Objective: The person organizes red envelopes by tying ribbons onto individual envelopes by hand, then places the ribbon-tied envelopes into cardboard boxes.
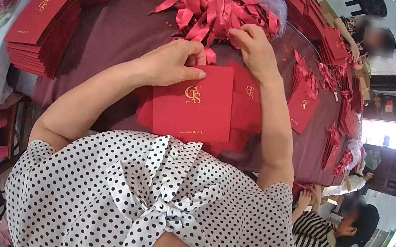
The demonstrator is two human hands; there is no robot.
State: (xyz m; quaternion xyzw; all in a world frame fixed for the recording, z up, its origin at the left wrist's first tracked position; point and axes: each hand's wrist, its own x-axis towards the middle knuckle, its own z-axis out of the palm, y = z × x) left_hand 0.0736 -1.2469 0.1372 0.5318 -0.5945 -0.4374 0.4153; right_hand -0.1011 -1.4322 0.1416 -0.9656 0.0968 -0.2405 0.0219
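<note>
A flat red paper bag [204, 117] with a gold logo lies in front of me at the table's near side, over other red bags [247, 108]. My left hand [179, 65] is closed on its top edge, thumb on the front face. A short piece of red ribbon [210, 56] shows at that edge, beside the left fingers. Beyond the bag is a heap of red ribbons [206, 12], partly in clear plastic wrap [276, 3]. At the near right of this heap, my right hand [256, 52] has its fingers pinched on a ribbon; the fingertips partly hide it.
A tall stack of red bags [41, 24] stands at the left on the dark red tablecloth [104, 40]. Rightward lie a bag with ribbon [305, 102] and more stacks [334, 47]. Several people are around the table, one in a striped shirt [316, 229].
</note>
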